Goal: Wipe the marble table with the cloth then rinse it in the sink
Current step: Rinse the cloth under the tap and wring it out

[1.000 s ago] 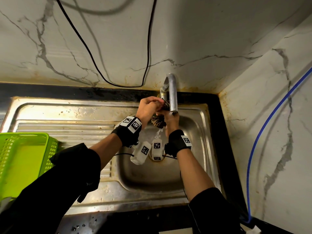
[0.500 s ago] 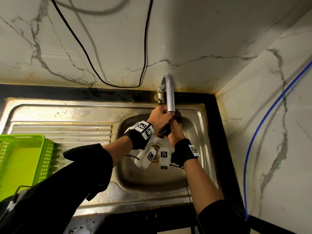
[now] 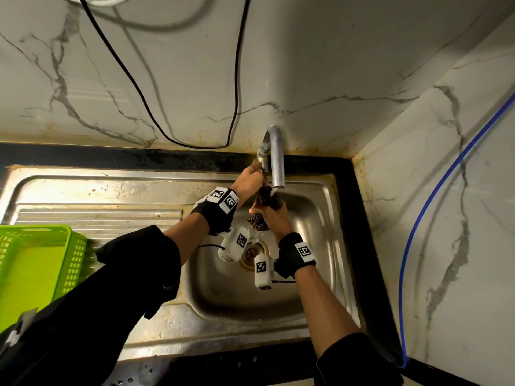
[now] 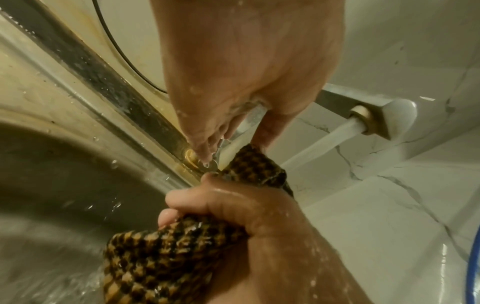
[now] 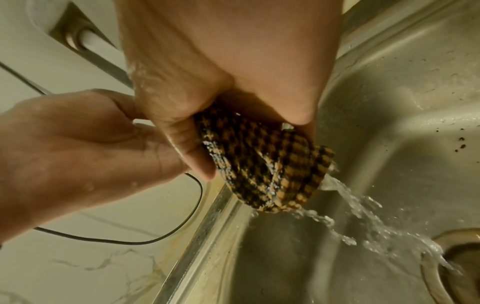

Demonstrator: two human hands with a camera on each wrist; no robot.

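A brown-and-black checked cloth (image 3: 264, 202) (image 5: 267, 168) is bunched in my right hand (image 3: 268, 211) (image 5: 253, 144), which grips it over the steel sink (image 3: 317, 218) right under the tap spout (image 3: 277, 162). Water (image 4: 319, 142) runs from the spout onto the cloth and pours off it toward the drain (image 3: 252, 250). My left hand (image 3: 256, 171) (image 4: 241, 131) is off the cloth, up at the tap's base. Its fingers are curled round the small metal tap handle (image 4: 255, 111).
A green plastic basket (image 3: 36, 260) sits on the draining board at the left. A black cable (image 3: 237, 79) hangs down the marble wall behind the tap. A blue hose (image 3: 418, 218) runs down the right wall. A dark counter edge (image 3: 345, 190) frames the sink.
Half a second ago both hands squeezed the cloth under the spout. My left hand has since let go and moved up to the tap handle; my right hand keeps the cloth.
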